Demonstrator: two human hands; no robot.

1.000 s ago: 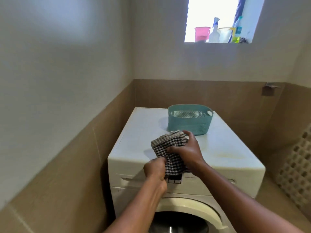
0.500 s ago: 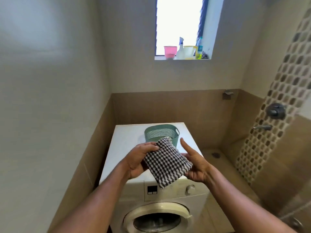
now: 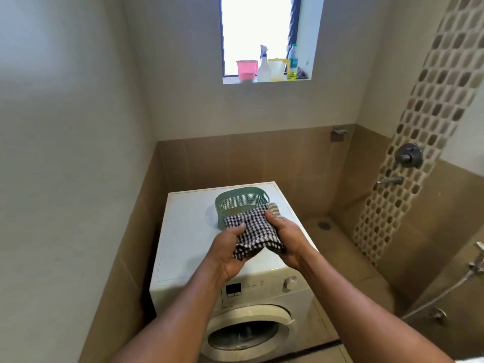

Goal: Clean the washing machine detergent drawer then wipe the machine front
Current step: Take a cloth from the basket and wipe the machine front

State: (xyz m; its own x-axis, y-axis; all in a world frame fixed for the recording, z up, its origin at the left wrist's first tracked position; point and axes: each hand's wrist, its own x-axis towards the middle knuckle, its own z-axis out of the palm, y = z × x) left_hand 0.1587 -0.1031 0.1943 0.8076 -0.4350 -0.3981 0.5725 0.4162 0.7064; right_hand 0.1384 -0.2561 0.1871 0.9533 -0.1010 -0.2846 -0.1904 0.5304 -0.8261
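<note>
- The person holds a checked cloth (image 3: 253, 233) up in front of them with both hands, above the front part of the washer (image 3: 188, 247) top.
- The left hand (image 3: 230, 254) has its grip pinching the cloth's near left part, thumb on top, fingers curled under.
- The right hand (image 3: 284, 235) has its grip pinching the cloth's right edge, thumb pressed on the upper corner, palm wrapped around the side.
- The cloth is bunched between the two grips, its lower edge hanging loose just below them.
- Just beyond the grips, a teal basket (image 3: 237, 201) stands on the washer top; the cloth's far edge overlaps it from this view, and I cannot tell whether they touch.
- Below the grips lies the washer front: a dark display (image 3: 233, 290) under the left wrist, a round dial (image 3: 290, 282) below the right wrist, and the round door (image 3: 248, 332) lower still.
- The left forearm covers the panel's left end, so the drawer cannot be made out.
- High above the grips, a window sill (image 3: 267, 80) carries a pink tub (image 3: 246, 69), a spray bottle (image 3: 263, 64) and a pale jug (image 3: 276, 69).
- Well to the right of the grips, shower taps (image 3: 408, 155) sit on the mosaic wall.
</note>
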